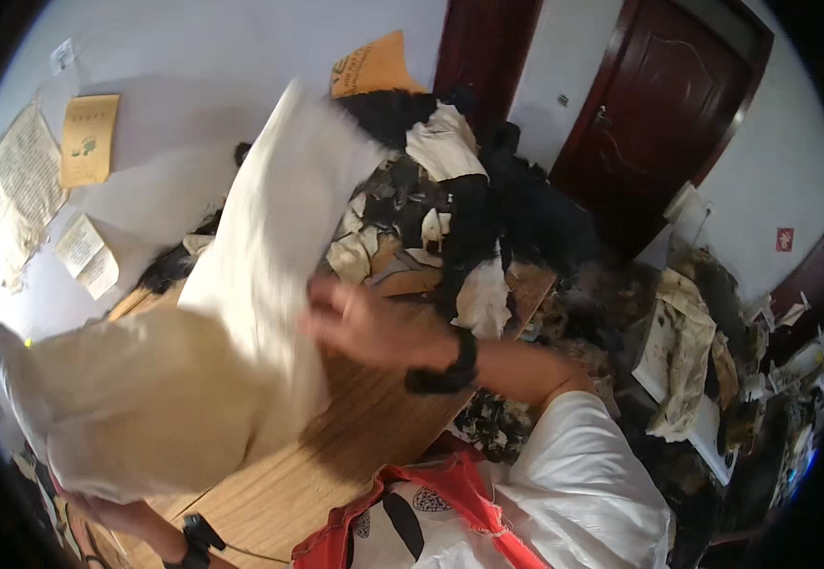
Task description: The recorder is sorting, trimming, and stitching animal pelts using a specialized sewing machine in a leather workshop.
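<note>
A large, pale cream sheet of what looks like hide or cloth stands up in front of me, its upper part raised and smeared by motion. My right hand reaches across from the right and meets the sheet's right side. Its fingers are blurred, so their grip on the sheet cannot be made out. Low at the left, my left hand is at the sheet's bottom edge, its fingers hidden beneath the material. Both wrists wear black bands. Under the sheet lies a wooden tabletop.
Black furry pieces and cream-backed scraps heap up at the table's far end. More dirty scraps pile on the right. Papers hang on the left wall. A dark red door stands at the back right.
</note>
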The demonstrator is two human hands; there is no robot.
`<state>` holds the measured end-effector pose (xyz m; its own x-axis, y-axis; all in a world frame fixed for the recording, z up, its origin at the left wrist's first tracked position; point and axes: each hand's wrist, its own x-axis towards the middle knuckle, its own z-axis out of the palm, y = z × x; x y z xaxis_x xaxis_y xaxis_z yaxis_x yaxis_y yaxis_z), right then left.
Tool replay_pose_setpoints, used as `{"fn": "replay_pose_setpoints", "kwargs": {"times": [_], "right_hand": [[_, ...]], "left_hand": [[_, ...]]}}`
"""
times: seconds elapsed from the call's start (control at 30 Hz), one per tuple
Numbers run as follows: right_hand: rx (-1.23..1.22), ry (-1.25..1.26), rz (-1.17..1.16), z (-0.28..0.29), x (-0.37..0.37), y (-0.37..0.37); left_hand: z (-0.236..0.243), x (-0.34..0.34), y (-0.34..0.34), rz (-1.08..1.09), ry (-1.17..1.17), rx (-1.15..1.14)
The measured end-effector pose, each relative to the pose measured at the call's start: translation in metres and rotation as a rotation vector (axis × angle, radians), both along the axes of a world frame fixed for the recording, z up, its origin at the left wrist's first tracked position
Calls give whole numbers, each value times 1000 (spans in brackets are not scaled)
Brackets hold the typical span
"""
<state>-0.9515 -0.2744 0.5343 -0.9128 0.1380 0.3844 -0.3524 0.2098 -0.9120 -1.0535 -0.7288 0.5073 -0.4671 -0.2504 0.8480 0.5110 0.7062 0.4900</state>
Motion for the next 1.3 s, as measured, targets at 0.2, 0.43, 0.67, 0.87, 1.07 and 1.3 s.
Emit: {"fn": "replay_pose_setpoints", "kwargs": {"times": [0.2,0.43,0.67,0.87,1.07,1.3], "right_hand": [[645,-234,-130,-87,6,56],[1023,-506,-979,-96,-40,361],[978,-515,-1113,-127,-99,436],[-166,202,-891,-23,-128,396],[348,16,-15,97,-54,232],[236,55,8,164,10,241]], "left_hand": [[-75,33,-1,-560,-519,523],[-61,67,73,-183,-598,36],[-70,97,115,-246,-665,372],[-90,114,171,-306,-570,380],[-67,80,301,-783,-1032,559],[-65,18,399,-637,-461,-381]]}}
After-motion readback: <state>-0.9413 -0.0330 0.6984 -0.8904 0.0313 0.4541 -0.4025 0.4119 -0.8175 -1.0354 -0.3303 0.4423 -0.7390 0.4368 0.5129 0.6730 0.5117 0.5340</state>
